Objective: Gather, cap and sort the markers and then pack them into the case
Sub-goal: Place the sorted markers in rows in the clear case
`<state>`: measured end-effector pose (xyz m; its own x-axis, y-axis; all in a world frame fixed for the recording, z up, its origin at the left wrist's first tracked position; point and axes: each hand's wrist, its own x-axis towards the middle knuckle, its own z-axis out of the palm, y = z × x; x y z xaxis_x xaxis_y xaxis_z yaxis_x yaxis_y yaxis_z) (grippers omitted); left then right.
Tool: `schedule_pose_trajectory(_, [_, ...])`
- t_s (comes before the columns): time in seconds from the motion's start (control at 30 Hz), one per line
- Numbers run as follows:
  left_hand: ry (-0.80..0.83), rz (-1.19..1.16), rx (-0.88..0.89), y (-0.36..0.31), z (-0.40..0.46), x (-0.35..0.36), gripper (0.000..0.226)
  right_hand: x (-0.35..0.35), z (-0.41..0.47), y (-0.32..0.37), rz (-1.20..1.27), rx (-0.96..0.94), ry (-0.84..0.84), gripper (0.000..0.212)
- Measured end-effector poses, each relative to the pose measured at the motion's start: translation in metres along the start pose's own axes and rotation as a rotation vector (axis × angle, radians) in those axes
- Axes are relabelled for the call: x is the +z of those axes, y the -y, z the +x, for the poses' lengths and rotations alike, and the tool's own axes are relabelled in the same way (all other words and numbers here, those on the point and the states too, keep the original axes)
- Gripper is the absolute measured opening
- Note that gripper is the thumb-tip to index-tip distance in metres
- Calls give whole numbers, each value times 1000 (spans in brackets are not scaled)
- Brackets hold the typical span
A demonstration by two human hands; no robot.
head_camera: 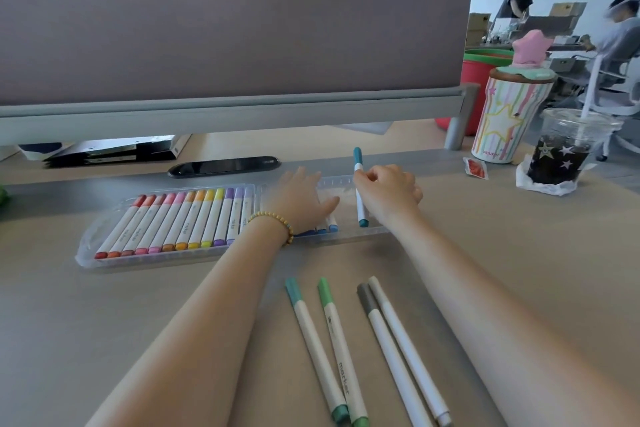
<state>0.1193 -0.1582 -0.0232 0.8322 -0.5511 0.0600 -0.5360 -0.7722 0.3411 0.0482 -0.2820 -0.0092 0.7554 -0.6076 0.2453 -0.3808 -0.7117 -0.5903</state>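
- The desk (104, 322) is lying pale and wide under everything, with a grey partition (225, 28) standing along its far edge.
- The clear case (86, 250) is sitting across the middle of the desk, its left part filled with a row of capped markers (180, 222) running from red through orange, pink, yellow and purple; a few blue ones (327, 227) are showing just beside the left wrist.
- A striped cup (502, 121) and a plastic cup of dark drink (561, 156) are standing at the far right, well apart from the case.
- The left hand (301, 198), a beaded bracelet (273, 220) on its wrist, is lying released with straight fingers over the case's middle.
- The right hand (388, 191) is pinching a teal marker (359, 184), which is standing tilted with its lower end in the case's right part.
- Four loose markers are lying on the near desk: a teal-green one (315, 350), a green one (341, 354), a grey one (391, 357) and a white one (408, 350), the last two touching.
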Motion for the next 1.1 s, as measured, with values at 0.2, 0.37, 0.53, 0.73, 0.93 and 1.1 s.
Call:
schedule_pose_trajectory(0.2, [125, 179, 3, 0, -4, 1, 60, -2, -2, 0, -25, 15, 40, 40])
schedule_pose_trajectory(0.37, [160, 214, 2, 1, 2, 1, 57, -5, 1, -3, -60, 37, 83, 34])
schedule_pose_trajectory(0.53, [116, 203, 53, 5, 1, 2, 49, -4, 3, -3, -94, 72, 150, 36])
schedule_pose_trajectory(0.73, [-8, 109, 21, 15, 1, 1, 40, 7, 6, 16, -174, 32, 225, 43])
schedule_pose_trajectory(0.93, [-55, 97, 10, 17, 0, 4, 38, 24, 5, 18, -374, -28, 248, 53])
schedule_pose_trajectory(1.1, [-47, 118, 0, 16, 0, 3, 36, 26, 4, 17, -399, -59, 265, 52])
